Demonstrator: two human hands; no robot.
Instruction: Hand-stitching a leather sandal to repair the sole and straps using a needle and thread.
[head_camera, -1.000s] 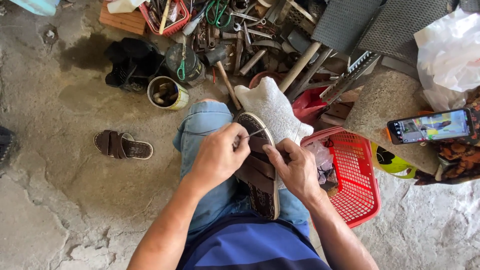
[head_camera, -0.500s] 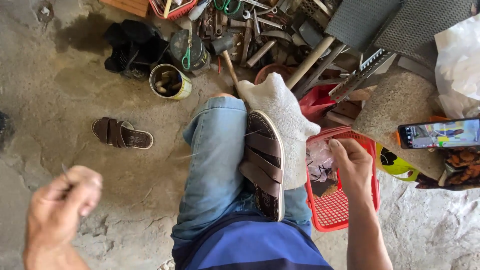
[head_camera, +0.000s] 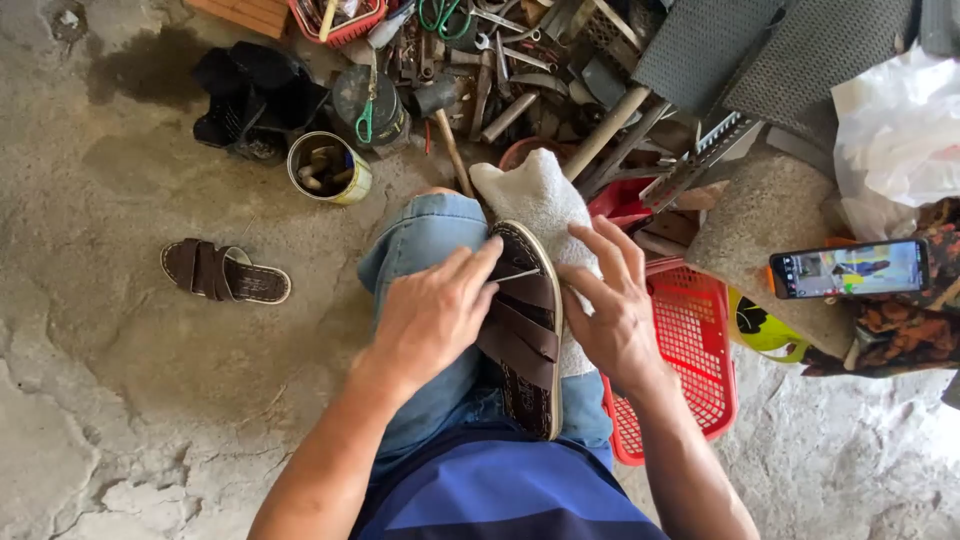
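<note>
Brown sandal (head_camera: 528, 335) lies sole-down along the person's thigh, over a white cloth (head_camera: 540, 195). Left hand (head_camera: 432, 315), flung wide a moment ago, is back at its strap, fingers pinching a thin needle (head_camera: 515, 276). Right hand (head_camera: 610, 305) has returned, fingers spread, steadying the sandal's edge, gripping nothing

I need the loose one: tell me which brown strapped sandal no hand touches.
The brown sandal on the concrete floor, left of the knee; the lap sandal is held.

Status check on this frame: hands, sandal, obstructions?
Left hand pinching a thin needle-like tool at brown sandal on the knee. Right hand steadying its far edge. Nothing in the way.
</note>
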